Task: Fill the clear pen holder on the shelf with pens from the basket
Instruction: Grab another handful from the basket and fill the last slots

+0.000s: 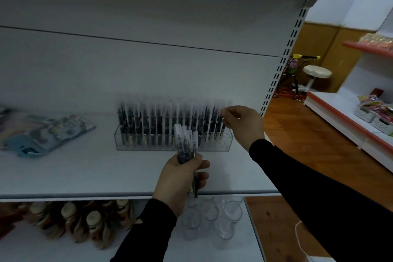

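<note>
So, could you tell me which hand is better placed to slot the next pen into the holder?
Probably the right hand: it is at the pen holder's right end. The left hand grips the spare pens.

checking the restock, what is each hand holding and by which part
Left hand grips a bunch of pens round their lower barrels. Right hand pinches one pen's capped top over the clear pen holder.

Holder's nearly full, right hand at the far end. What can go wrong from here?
1. The right hand pinches a pen top at the crowded right end of the clear pen holder; neighbouring pens may get knocked askew.
2. The left hand grips a loose bundle of pens; one could slip out.
</note>
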Demonstrator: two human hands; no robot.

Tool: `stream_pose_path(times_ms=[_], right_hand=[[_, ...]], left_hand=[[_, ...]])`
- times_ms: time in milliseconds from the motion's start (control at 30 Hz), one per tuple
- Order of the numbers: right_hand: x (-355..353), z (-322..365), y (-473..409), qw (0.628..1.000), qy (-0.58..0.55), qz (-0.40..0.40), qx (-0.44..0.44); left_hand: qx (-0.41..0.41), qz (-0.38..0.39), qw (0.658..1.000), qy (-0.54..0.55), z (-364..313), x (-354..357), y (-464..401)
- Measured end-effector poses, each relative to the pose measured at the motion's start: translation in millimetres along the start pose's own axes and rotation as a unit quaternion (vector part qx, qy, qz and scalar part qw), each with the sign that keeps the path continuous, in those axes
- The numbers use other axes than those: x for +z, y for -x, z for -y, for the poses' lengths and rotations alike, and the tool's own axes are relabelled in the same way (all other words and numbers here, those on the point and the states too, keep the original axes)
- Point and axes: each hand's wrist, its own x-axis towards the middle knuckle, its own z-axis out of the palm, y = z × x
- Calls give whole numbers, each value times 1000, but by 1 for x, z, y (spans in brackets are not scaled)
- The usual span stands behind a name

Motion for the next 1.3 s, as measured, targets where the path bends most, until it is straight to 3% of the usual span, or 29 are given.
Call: stream_pose_path(times_ms=[300, 600, 833, 1067, 1300], right_hand=[[-8, -4, 17, 1000, 5, 2, 14], [-13, 2, 72, 989, -80, 105, 62], [-15, -3, 84, 985, -68, 150, 61], [-26, 3, 68, 963, -201, 102, 151], [-44, 15, 32, 972, -213, 22, 93]], left_hand=[[-15, -3, 1000, 9, 2, 5, 0], [-14, 9, 1000, -4, 12, 15, 4], [-9, 37, 999, -29, 16, 21, 9], [-20, 14, 1000, -1, 16, 19, 4], [-32, -2, 999, 5, 9, 14, 1]])
